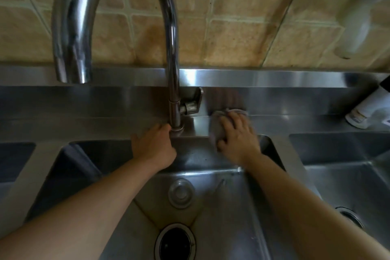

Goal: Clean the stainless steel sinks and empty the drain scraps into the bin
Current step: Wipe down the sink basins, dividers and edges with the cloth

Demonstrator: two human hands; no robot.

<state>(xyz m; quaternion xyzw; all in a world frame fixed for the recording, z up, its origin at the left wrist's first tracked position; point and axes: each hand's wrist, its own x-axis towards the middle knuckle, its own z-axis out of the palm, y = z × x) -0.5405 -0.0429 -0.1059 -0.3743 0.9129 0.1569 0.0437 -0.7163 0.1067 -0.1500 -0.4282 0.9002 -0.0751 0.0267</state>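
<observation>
While the left hand (155,146) grips the faucet base (176,127), the right hand (236,135) presses a grey cloth (215,125) flat.
The braced grip likely steadies her reach; the cloth under spread fingers wipes the sink ledge (295,121) behind the basin.

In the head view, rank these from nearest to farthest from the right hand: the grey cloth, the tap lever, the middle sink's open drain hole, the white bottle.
From the right hand:
1. Grey cloth, under its fingers on the ledge.
2. Tap lever, just to its left.
3. Open drain hole, below, in the middle sink floor.
4. White bottle, far right on the ledge.
</observation>
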